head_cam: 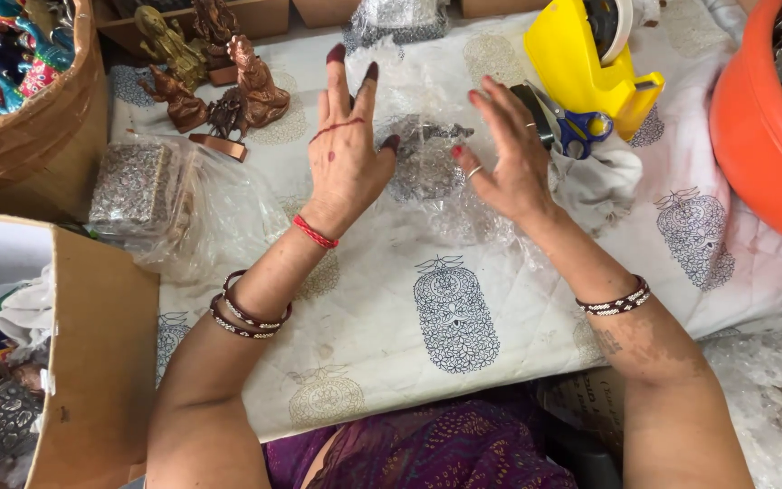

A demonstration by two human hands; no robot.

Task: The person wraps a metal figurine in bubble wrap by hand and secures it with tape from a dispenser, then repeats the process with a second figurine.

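Both hands, left hand and right hand, fingers spread loose, flank the bubble-wrapped piece mid-cloth.

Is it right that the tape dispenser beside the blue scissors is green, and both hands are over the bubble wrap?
Not quite. The tape dispenser is yellow, not green, as the head view shows. The rest holds: it stands beside the blue scissors, and the left hand and right hand are both over the bubble wrap.

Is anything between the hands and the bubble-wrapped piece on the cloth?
Nothing visible. The left hand and right hand flank the wrapped piece, fingers spread, with only its own bubble wrap around it.
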